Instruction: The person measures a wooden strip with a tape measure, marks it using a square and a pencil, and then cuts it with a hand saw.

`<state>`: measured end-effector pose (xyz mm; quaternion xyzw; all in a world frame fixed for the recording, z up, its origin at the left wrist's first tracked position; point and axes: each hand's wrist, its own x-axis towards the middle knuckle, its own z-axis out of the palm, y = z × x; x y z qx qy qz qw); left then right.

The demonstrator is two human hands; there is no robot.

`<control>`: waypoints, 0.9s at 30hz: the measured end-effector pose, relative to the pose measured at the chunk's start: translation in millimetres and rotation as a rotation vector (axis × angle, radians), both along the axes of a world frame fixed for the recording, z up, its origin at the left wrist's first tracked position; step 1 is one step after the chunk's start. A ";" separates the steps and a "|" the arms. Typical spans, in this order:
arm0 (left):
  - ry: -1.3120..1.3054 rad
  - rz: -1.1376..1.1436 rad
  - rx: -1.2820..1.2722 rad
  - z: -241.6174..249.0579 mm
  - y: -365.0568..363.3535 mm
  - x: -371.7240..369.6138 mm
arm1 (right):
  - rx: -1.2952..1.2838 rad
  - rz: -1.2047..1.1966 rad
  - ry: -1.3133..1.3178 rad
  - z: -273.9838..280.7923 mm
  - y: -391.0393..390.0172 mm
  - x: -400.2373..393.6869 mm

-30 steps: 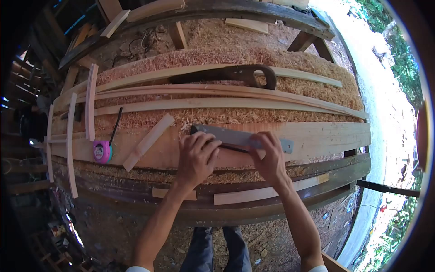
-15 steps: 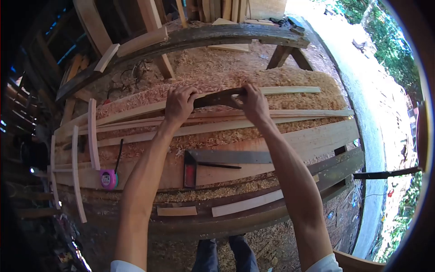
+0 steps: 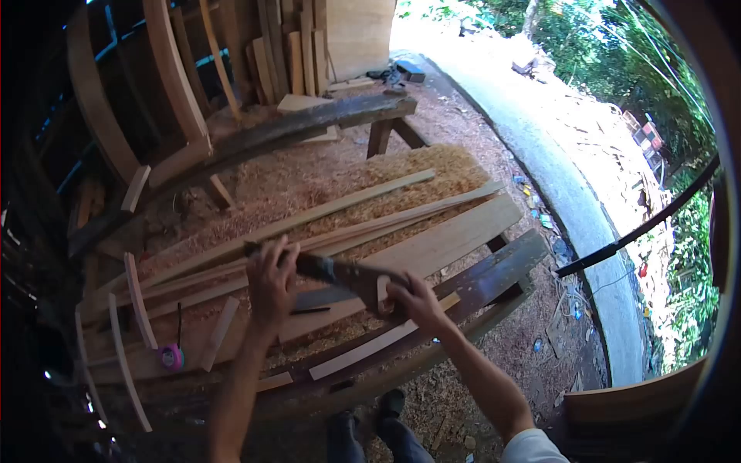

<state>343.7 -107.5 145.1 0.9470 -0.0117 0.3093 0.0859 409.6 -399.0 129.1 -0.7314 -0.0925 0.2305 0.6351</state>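
Note:
A dark handsaw with a closed-loop handle is held slantwise over the workbench. My right hand is wrapped round its handle at the lower right. At the far end my left hand has its fingers bent over the dark blade, whose tip shows just past them. Beneath the saw, a metal square's blade is partly covered, and a thin dark pencil lies along it on a wide board.
Long wood strips lie on shavings across the bench. A pink tape measure and short curved strips are at left. White strip lies near the front edge. Behind stands a trestle beam; a concrete path runs at right.
My view has swung to the right. The saw has come lower and closer, tilted with its handle down to the right, still between both hands.

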 end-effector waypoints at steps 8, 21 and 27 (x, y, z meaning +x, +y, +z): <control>0.628 -0.032 -0.355 -77.5 -146.8 -146.1 | 0.272 -0.337 0.310 46.4 -121.5 -145.1; 0.697 0.030 -0.225 -128.8 -132.4 -149.3 | -0.135 -0.548 0.042 20.2 -112.0 -164.1; 0.967 -0.150 -0.489 -129.8 -128.2 -127.5 | -0.401 -0.626 -0.173 34.0 -115.8 -175.9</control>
